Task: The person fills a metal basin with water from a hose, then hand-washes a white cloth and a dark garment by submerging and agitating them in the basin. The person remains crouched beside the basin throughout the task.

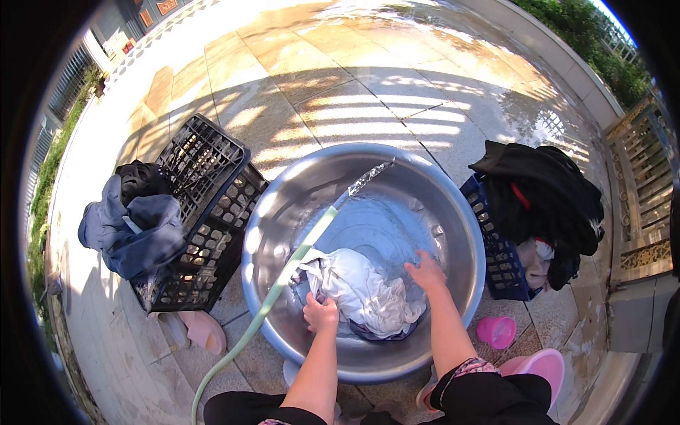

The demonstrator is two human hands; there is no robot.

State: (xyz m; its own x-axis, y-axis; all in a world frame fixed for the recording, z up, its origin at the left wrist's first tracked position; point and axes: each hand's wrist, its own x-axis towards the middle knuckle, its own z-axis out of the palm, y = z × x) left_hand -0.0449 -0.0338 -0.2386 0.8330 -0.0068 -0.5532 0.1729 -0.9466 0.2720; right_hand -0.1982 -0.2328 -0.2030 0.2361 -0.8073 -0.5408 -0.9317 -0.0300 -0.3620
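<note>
A large round metal basin stands on the paving before me, with clear water in it. Wet white cloth lies bunched in its lower part, with darker fabric showing underneath. My left hand is at the left edge of this cloth, fingers curled at it; whether they grip it is unclear. My right hand is over the water to the right of the cloth, fingers apart and holding nothing. A pale green hose crosses the basin's left side, and water streams from its end towards the far rim.
At left, a black plastic crate holds dark clothes, beside pink slippers. At right, a blue plastic basket is heaped with black clothes. Nearer me are a pink cup and a pink tub.
</note>
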